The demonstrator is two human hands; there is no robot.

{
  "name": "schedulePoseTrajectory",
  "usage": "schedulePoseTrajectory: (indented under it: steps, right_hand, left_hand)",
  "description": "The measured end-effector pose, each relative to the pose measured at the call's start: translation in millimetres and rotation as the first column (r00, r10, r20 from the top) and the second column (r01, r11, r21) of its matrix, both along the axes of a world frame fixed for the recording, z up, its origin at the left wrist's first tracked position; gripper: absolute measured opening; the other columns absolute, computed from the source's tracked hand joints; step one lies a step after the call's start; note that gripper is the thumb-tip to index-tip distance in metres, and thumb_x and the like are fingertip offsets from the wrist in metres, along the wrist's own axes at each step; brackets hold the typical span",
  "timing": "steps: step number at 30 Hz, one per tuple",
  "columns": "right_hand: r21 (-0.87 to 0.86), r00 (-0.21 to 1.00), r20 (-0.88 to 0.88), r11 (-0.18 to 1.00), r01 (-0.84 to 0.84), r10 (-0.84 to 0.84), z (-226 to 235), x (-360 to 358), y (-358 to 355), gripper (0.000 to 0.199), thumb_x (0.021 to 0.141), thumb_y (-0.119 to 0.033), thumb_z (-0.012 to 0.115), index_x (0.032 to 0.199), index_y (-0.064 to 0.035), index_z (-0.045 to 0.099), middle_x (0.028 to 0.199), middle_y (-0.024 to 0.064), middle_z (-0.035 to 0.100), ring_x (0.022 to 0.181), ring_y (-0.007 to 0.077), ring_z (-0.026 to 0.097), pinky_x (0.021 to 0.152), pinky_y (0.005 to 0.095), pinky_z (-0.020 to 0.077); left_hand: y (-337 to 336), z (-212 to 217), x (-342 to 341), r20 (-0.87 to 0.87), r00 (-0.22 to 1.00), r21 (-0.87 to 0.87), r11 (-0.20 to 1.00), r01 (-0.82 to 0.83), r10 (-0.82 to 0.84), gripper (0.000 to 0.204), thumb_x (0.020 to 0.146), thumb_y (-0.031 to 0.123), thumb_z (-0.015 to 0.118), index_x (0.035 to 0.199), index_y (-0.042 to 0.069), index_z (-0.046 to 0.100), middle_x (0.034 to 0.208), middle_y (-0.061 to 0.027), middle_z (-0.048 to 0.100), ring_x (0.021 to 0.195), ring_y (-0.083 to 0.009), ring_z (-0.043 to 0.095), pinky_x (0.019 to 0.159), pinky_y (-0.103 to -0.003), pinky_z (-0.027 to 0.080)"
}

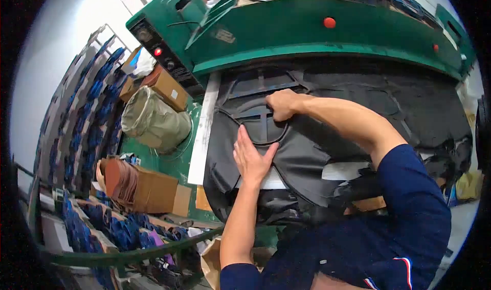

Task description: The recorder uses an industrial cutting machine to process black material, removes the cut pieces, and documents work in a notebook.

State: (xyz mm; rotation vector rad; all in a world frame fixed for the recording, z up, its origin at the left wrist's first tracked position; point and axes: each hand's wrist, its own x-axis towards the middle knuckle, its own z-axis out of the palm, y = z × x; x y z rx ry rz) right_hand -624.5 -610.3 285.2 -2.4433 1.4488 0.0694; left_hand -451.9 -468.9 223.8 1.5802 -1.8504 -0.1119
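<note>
A cutting die (264,129), a thin curved metal outline with crossbars, lies on black leather-like sheet material (307,154). My right hand (284,105) is closed around part of the die near its upper right side; the fingers hide exactly where it grips. Flat on the sheet, my left hand (251,159) rests with fingers and thumb spread beside the die's lower left curve. Another die-like frame (262,89) with a straight bar sits just beyond, toward the machine.
A green press beam (286,31) with a red button (329,22) spans the far side. Its control panel (161,52) stands at left. Further left are a cloth bag (153,120), a cardboard box of brown pieces (153,190) and racks of dies (84,116). A green rail (138,254) crosses the lower left.
</note>
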Motion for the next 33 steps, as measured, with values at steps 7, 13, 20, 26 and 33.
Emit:
schedulePoseTrajectory:
  steps: [7,13,20,26,33]
  right_hand:
    - [0.076,0.987,-0.143,0.995,-0.067,0.078,15,7,-6,0.037,0.072,-0.019,0.065,0.105,-0.0025,0.070,0.108,0.0211,0.070,0.105,0.0363,0.067,0.087,0.0452,0.0528]
    - [0.019,0.990,-0.076,0.993,-0.117,0.118,76,10,-17,0.031,0.068,-0.020,0.072,0.094,-0.0029,0.067,0.093,0.0174,0.071,0.093,0.0355,0.068,0.078,0.0440,0.0532]
    - [0.021,0.984,0.060,0.985,-0.169,0.168,34,-10,-24,0.032,0.070,-0.022,0.072,0.096,-0.0034,0.068,0.093,0.0175,0.071,0.093,0.0343,0.068,0.078,0.0445,0.0534]
    - [-0.116,0.943,0.325,0.987,0.109,-0.066,-12,-15,15,0.032,0.075,-0.024,0.072,0.098,-0.0035,0.067,0.097,0.0188,0.071,0.096,0.0382,0.067,0.083,0.0458,0.0532]
    - [-0.112,0.904,0.426,0.989,0.096,-0.040,8,-27,14,0.029,0.073,-0.022,0.072,0.094,-0.0022,0.067,0.093,0.0197,0.070,0.091,0.0379,0.068,0.078,0.0451,0.0527]
  left_hand:
    - [3,0,3,-0.069,0.996,0.032,0.998,-0.047,0.049,0.116,0.072,0.050,0.081,0.153,-0.005,0.017,0.152,-0.0265,0.035,0.127,-0.0417,0.046,0.104,-0.049,0.038]
    - [0,-7,-1,-0.112,0.992,0.031,0.998,-0.062,0.065,0.121,0.068,0.046,0.085,0.153,-0.006,0.015,0.151,-0.0272,0.036,0.125,-0.0413,0.048,0.101,-0.048,0.039]
    - [-2,-9,-1,-0.151,0.987,-0.078,0.995,-0.067,0.055,0.125,0.066,0.044,0.087,0.154,-0.004,0.012,0.156,-0.0284,0.027,0.131,-0.0424,0.045,0.103,-0.049,0.039]
    - [0,-5,-3,-0.131,0.990,-0.089,0.994,-0.068,0.056,0.120,0.066,0.038,0.087,0.153,-0.003,0.016,0.157,-0.0271,0.026,0.135,-0.0435,0.040,0.105,-0.050,0.038]
    - [-4,-7,-5,-0.108,0.992,-0.128,0.988,-0.082,0.069,0.125,0.062,0.040,0.089,0.153,-0.006,0.015,0.145,-0.0270,0.041,0.120,-0.0386,0.054,0.100,-0.049,0.042]
